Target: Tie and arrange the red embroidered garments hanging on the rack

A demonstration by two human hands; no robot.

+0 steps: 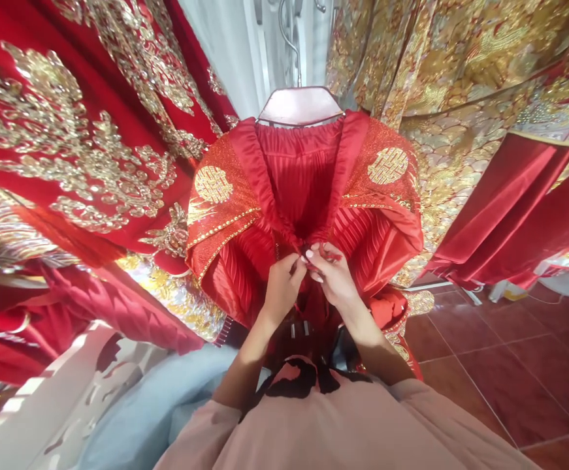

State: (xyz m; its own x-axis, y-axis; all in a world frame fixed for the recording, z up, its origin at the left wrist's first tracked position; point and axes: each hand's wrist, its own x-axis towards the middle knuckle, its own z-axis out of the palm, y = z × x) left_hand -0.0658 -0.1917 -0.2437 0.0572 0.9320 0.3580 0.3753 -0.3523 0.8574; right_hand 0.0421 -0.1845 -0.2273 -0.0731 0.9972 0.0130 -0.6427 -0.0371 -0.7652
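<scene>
A red jacket [382,196] with gold round emblems on both front panels hangs on a pale hanger [298,104] straight ahead. A pleated red lining shows in its open neck. My left hand [281,287] and my right hand [333,274] meet at the front closure below the collar. Both pinch the jacket's front edges there, fingertips touching. What sits between the fingertips is too small to make out.
Red garments with heavy gold embroidery [78,143] hang at the left. Gold brocade and red fabric [485,130] hang at the right. A brown tiled floor [500,365] spreads at the lower right. A white carved panel [59,398] stands at the lower left.
</scene>
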